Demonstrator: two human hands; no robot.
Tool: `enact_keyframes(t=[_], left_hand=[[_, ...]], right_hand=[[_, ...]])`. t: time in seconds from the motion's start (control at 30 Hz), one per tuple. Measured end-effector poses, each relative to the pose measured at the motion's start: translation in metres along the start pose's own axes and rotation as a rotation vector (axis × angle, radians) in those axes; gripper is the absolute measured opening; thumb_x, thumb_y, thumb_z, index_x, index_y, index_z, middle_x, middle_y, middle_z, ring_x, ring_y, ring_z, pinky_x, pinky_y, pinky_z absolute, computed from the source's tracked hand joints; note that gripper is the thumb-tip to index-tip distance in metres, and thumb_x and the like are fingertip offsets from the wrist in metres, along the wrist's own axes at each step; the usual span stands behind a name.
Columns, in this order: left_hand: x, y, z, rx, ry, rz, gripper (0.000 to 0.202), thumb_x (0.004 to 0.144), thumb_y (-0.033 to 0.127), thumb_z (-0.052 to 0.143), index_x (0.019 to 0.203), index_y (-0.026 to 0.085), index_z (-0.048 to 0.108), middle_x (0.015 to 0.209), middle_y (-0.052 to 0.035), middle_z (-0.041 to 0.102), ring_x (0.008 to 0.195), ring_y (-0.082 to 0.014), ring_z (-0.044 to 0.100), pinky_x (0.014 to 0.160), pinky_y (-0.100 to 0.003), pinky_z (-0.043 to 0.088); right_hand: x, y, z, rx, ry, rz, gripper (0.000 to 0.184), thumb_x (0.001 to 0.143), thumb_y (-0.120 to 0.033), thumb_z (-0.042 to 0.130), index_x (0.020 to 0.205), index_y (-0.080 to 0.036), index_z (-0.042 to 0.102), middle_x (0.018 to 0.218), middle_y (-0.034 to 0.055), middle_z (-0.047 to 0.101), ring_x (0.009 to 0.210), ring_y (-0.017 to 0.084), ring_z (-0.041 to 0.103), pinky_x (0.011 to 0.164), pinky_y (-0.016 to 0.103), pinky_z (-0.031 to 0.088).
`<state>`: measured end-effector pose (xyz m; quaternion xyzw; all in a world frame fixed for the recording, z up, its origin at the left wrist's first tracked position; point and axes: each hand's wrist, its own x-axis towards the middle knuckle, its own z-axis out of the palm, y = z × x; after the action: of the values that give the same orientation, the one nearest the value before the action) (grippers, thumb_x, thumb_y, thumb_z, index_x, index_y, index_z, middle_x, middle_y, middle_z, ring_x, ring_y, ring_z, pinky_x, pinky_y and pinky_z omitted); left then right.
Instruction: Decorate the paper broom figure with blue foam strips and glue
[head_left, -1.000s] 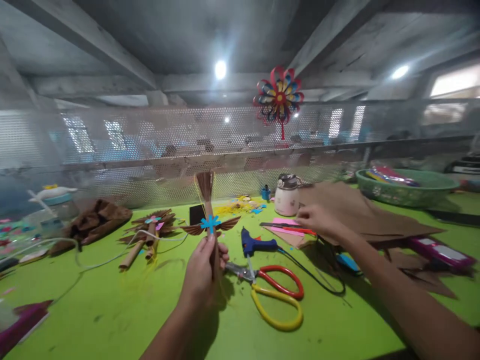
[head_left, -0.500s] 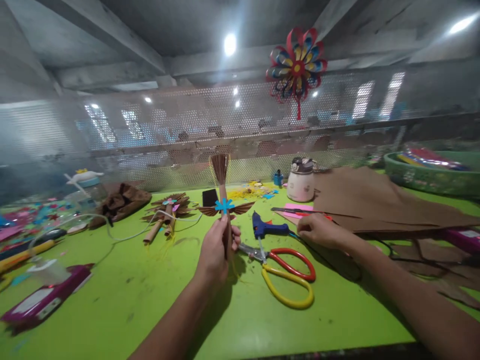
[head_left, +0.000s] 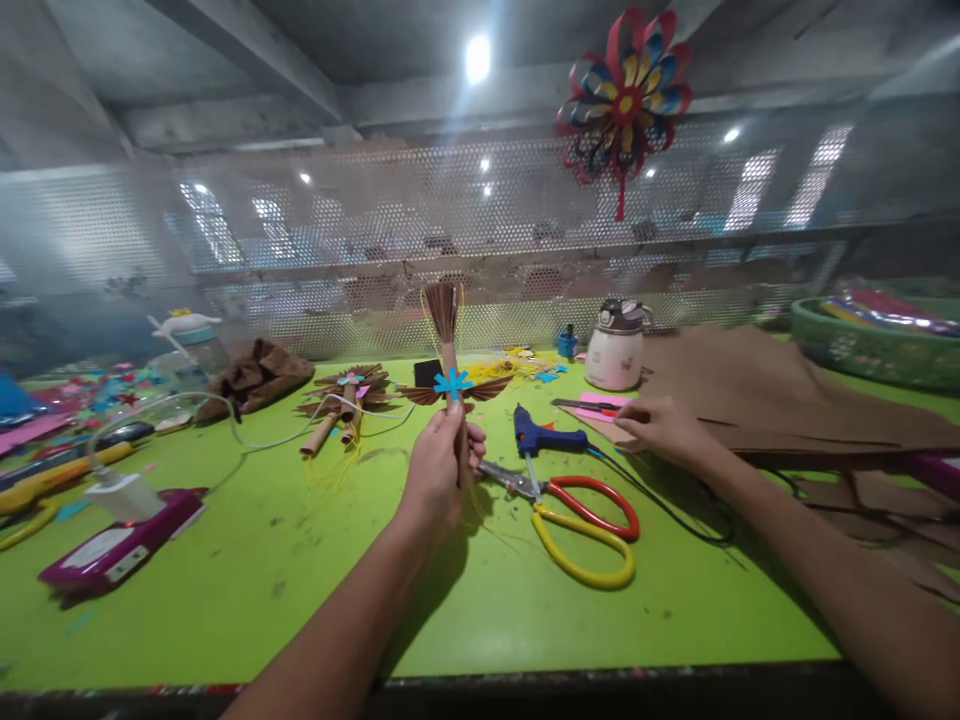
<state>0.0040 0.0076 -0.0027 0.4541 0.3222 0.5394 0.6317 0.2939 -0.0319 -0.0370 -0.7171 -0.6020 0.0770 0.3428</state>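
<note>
My left hand (head_left: 439, 465) is wrapped round the stem of a brown paper figure (head_left: 450, 350), held upright above the table. The figure has a pleated fan top, pleated side wings, a blue paper star at its middle and thin yellow strands. My right hand (head_left: 664, 428) has its fingers pinched together at a pink paper piece (head_left: 598, 400); whatever is in them is hidden. A slim dark tool with red on it (head_left: 592, 405) lies across that paper, by the fingertips. Between my hands are a blue glue gun (head_left: 551, 438) and large scissors with red and yellow handles (head_left: 585, 535).
Similar brown paper figures (head_left: 349, 400) lie left of my left hand. A purple power strip (head_left: 124, 550) with a white plug and cable is at the left. Brown paper sheets (head_left: 757, 390), a white bottle (head_left: 615, 350) and a green basket (head_left: 870, 345) stand at the right. Yellow scraps (head_left: 510, 365) lie behind.
My right hand has shifted slightly, its fingertips closer to the red part of the slim tool. The view has tilted a little downward and left. My left hand still holds the figure.
</note>
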Motion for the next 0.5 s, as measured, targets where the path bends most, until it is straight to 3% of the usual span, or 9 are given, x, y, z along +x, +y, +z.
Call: enact_keyframes(t=[0.2,0.33,0.43,0.5], left_hand=[[-0.001,-0.004,0.001,0.038,-0.013,-0.056,0.027,0.075,0.042,0.058,0.08,0.016,0.051,0.059,0.0011,0.056,0.043,-0.0066,0.047,0.039,-0.018,0.032],[-0.001,-0.01,-0.001,0.042,-0.044,-0.067,0.028,0.076,0.043,0.058,0.081,0.017,0.049,0.061,0.0013,0.055,0.046,-0.0068,0.048,0.04,-0.017,0.033],[-0.001,-0.012,-0.002,0.04,-0.061,-0.051,0.028,0.077,0.044,0.057,0.079,0.017,0.048,0.062,0.0014,0.055,0.048,-0.0069,0.049,0.041,-0.017,0.034],[-0.001,-0.011,-0.003,0.027,-0.05,-0.04,0.029,0.076,0.045,0.056,0.078,0.017,0.047,0.062,0.0016,0.054,0.048,-0.0069,0.048,0.041,-0.017,0.034]], right_hand=[[0.002,0.005,-0.005,-0.055,0.08,0.003,0.033,0.08,-0.037,0.045,0.073,-0.015,0.068,0.069,0.0066,0.069,0.062,0.022,0.065,0.05,0.028,0.048],[0.008,-0.024,0.011,-0.115,-0.066,-0.146,0.029,0.081,-0.033,0.046,0.08,-0.016,0.069,0.076,0.0064,0.07,0.069,0.021,0.064,0.062,0.029,0.048],[0.019,-0.054,0.032,-0.186,-0.192,-0.304,0.025,0.072,-0.03,0.058,0.092,-0.017,0.068,0.102,0.0096,0.067,0.096,0.023,0.057,0.081,0.03,0.042],[0.026,-0.068,0.046,-0.244,-0.256,-0.354,0.028,0.063,-0.023,0.065,0.09,-0.016,0.068,0.104,0.0118,0.065,0.1,0.025,0.054,0.082,0.03,0.04]])
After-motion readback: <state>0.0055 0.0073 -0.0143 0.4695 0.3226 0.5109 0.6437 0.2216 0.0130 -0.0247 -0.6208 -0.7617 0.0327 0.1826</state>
